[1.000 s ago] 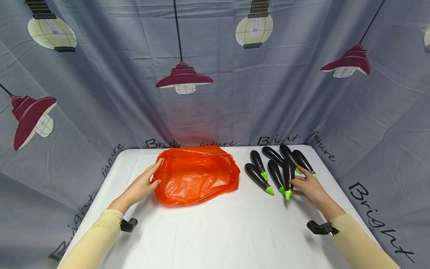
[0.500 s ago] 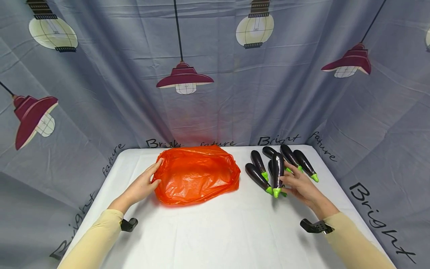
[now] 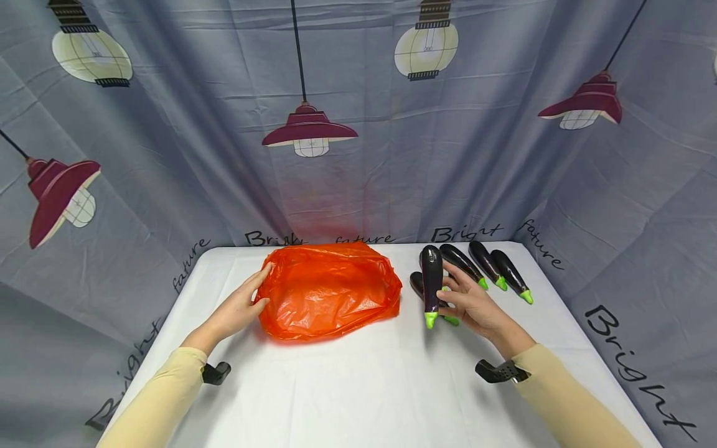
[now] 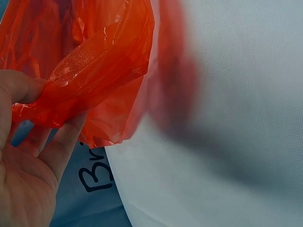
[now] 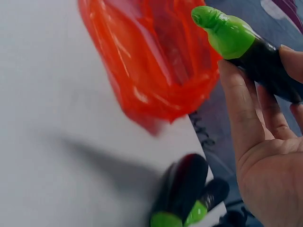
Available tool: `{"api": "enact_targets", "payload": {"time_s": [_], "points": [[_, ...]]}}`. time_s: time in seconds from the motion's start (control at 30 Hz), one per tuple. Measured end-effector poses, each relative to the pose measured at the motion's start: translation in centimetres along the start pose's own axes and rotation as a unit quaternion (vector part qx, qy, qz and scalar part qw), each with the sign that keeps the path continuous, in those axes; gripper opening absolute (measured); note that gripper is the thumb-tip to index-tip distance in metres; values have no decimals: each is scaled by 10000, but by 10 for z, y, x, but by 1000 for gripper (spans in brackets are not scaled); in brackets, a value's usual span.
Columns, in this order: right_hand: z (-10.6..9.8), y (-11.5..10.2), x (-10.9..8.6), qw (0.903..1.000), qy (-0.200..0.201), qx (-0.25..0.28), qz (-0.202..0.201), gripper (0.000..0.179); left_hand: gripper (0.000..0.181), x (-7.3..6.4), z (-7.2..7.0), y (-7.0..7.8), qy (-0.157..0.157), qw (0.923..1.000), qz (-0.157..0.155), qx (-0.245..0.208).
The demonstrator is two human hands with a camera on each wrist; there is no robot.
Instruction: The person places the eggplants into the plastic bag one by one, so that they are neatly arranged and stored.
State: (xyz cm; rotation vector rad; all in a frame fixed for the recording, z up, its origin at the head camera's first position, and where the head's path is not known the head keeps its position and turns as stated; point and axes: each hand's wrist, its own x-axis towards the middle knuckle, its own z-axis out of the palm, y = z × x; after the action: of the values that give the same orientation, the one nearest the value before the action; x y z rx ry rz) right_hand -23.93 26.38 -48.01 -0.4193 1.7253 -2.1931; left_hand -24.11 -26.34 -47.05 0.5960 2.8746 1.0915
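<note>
An orange-red plastic bag (image 3: pixel 313 331) lies with its mouth spread toward the head camera, left of the table's middle. At its left side my left hand (image 3: pixel 235 312) pinches the bag's rim, thumb inside and fingers behind the film, as the left wrist view shows. My right hand (image 3: pixel 473 308) holds a dark purple eggplant (image 3: pixel 432 277) between thumb and fingers, its green stem end pointing down toward me. In the right wrist view the held eggplant (image 5: pixel 270 68) is raised above the table. This eggplant and the right hand partly hide other eggplants behind them.
Several more eggplants lie at the back right, among them a slanted eggplant (image 3: pixel 463 264) and the rightmost eggplant (image 3: pixel 511 274). They rest on a white-covered table (image 3: pixel 347 398). A grey patterned curtain (image 3: pixel 358 186) stands along the table's back and sides.
My right hand has moved left with the eggplant, away from the right-hand eggplants and closer to the bag. The left hand and the bag have stayed in place.
</note>
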Motion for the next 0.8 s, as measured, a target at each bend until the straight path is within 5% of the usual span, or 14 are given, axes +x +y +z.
{"api": "enact_targets", "payload": {"time_s": [0.33,0.8], "points": [[39,1,21,9995,-165,165,189,83,80,0,2,1,-11,10000,-65,-53],[95,20,55,9924,-978,528,524,79,81,-1,2,-1,51,10000,42,-69]]}}
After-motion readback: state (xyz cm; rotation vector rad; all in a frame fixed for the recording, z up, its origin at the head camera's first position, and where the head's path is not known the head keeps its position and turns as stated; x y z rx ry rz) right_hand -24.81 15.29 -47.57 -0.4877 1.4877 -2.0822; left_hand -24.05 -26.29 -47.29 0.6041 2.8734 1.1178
